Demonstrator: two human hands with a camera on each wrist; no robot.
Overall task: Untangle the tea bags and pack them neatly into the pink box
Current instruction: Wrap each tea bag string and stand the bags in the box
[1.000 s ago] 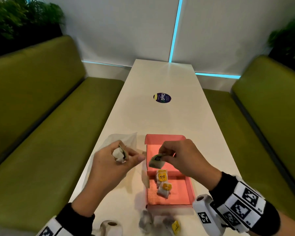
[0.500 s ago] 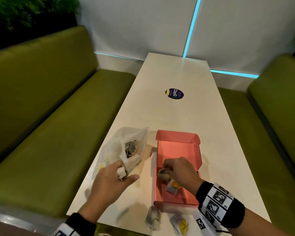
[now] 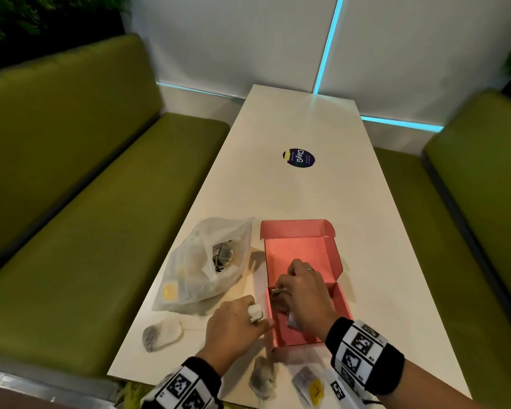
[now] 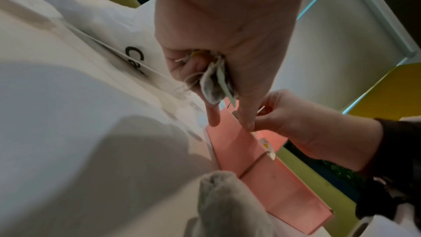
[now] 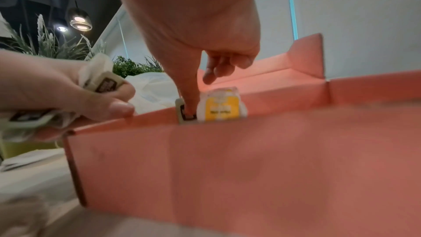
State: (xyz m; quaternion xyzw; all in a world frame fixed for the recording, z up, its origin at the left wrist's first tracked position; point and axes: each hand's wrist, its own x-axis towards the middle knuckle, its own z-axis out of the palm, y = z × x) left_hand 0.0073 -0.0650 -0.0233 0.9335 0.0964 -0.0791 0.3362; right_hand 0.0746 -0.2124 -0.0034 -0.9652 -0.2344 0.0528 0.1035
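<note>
The open pink box (image 3: 331,255) lies on the white table. My right hand (image 3: 283,290) reaches into its near left part and pinches a tea bag by its dark tag (image 5: 185,113), standing it beside a yellow-labelled tea bag (image 5: 222,105). My left hand (image 3: 258,317) grips a tangled bunch of tea bags (image 4: 214,82) with strings hanging, and its fingertips (image 4: 214,120) touch the box's left wall (image 4: 230,138). Three loose tea bags lie outside the box: one at the left (image 3: 161,336) and two at the table's near edge (image 3: 261,377), (image 3: 310,385).
A translucent plastic bag (image 3: 207,267) with more tea bags lies just left of the box. A round dark sticker (image 3: 298,157) is on the far half of the table (image 3: 307,202). Green benches (image 3: 71,231) run along both sides.
My right hand has come down from above the box into it with the tea bag. My left hand has dropped with its bunch to the box's left wall. The camera view has shifted left.
</note>
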